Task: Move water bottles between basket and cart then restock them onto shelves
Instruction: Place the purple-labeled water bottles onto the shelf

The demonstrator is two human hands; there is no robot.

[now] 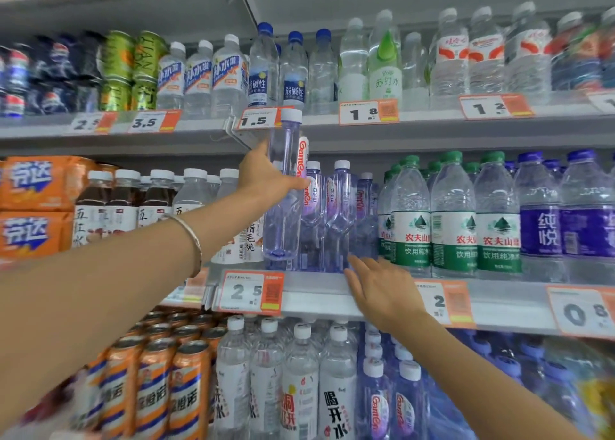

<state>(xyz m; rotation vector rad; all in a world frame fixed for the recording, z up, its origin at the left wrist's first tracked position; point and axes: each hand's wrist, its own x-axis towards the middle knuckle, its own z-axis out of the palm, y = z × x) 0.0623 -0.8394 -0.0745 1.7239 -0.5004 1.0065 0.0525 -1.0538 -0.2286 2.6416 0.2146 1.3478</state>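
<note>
My left hand (266,176) grips a tall purple-tinted water bottle (283,220) with a white cap around its middle, upright in front of the middle shelf (319,293). Its base hangs just above the shelf's front edge. Behind it stand matching purple bottles (339,213) in a row. My right hand (382,289) lies with fingers spread on the shelf's front edge, fingertips near the base of those purple bottles, holding nothing. A thin bracelet circles my left wrist. No basket or cart is in view.
Green-labelled water bottles (452,220) and blue-labelled ones (545,226) fill the shelf to the right; tea bottles (126,206) to the left. The upper shelf (432,123) carries more water bottles and cans. Orange cans (156,383) and bottles sit below. Price tags (249,293) hang along the edges.
</note>
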